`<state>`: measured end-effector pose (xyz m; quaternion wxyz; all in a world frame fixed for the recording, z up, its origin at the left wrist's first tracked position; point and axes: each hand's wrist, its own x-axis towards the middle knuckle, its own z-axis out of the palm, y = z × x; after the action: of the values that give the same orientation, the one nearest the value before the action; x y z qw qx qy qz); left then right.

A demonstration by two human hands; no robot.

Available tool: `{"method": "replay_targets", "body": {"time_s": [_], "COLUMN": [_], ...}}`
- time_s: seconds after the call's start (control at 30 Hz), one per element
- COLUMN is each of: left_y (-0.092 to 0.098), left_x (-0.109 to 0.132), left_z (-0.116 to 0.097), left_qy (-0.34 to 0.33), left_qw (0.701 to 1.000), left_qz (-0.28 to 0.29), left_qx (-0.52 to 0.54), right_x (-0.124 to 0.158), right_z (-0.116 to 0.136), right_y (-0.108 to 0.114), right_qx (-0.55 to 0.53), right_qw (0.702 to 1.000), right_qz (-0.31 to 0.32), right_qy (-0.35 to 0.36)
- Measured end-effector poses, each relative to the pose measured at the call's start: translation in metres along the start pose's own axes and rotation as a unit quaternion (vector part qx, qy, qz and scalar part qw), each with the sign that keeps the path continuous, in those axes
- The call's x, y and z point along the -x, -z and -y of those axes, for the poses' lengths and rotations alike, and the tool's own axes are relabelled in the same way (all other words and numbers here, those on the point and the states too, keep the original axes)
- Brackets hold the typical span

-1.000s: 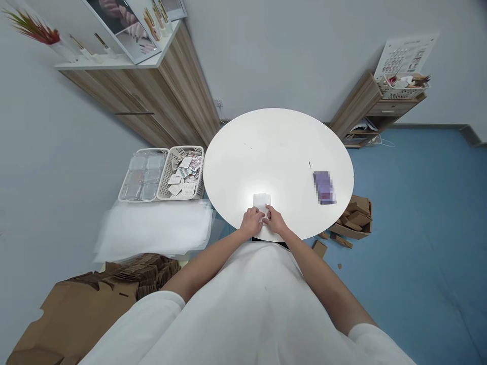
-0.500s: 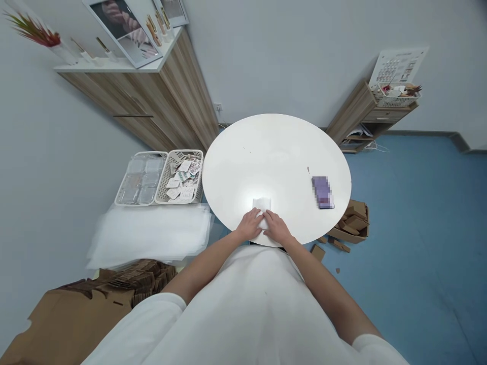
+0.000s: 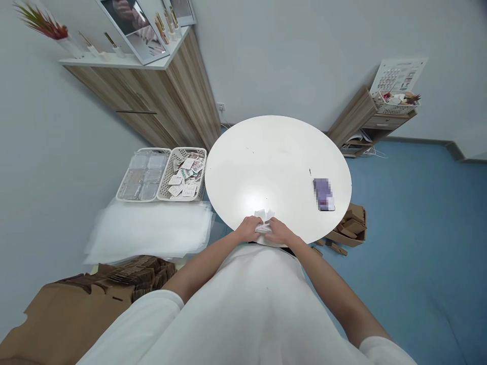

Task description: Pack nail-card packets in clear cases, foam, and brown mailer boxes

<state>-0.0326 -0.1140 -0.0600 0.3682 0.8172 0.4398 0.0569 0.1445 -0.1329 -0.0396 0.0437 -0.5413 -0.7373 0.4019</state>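
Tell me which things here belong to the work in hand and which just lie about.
In hand: small white sheet, bunched between left hand and right hand, at the near edge of the round table.
Lying about: purple item on the table; two baskets, stacked white sheets and flat cardboard at left; cardboard box on floor.

On your left, two baskets (image 3: 163,175) sit side by side, with white sheets (image 3: 152,230) just in front. On your right, a purple object (image 3: 323,194) lies on the round table (image 3: 274,152), above cardboard scraps (image 3: 348,228).
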Motion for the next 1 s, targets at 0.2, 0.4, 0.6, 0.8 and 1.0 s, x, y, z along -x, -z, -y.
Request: {"method": "replay_targets", "body": {"time_s": [0.2,0.4,0.6,0.8,1.0], "left_y": [0.008,0.0,-0.009,-0.013,-0.019], "left_x": [-0.016,-0.019,-0.024,-0.016,-0.007], "left_z": [0.003,0.008,0.004,0.002,-0.001], "left_qy": [0.102,0.172,0.201,0.135,0.16], "left_qw": [0.99,0.964,0.952,0.97,0.966], "left_qz": [-0.032,-0.103,-0.201,-0.193,-0.178], "left_qx": [0.088,0.177,0.116,0.066,0.102], "right_x": [-0.019,-0.029,-0.024,-0.005,0.001], "right_z": [-0.004,-0.012,-0.009,-0.007,-0.017], "right_y": [0.015,0.007,-0.013,-0.027,-0.034], "right_qx": [-0.138,-0.16,-0.128,-0.077,-0.11], "right_qw": [0.985,0.971,0.957,0.976,0.98], "right_qz": [-0.017,-0.075,-0.203,-0.187,-0.138], "right_qy": [-0.098,-0.159,-0.164,-0.079,-0.091]}}
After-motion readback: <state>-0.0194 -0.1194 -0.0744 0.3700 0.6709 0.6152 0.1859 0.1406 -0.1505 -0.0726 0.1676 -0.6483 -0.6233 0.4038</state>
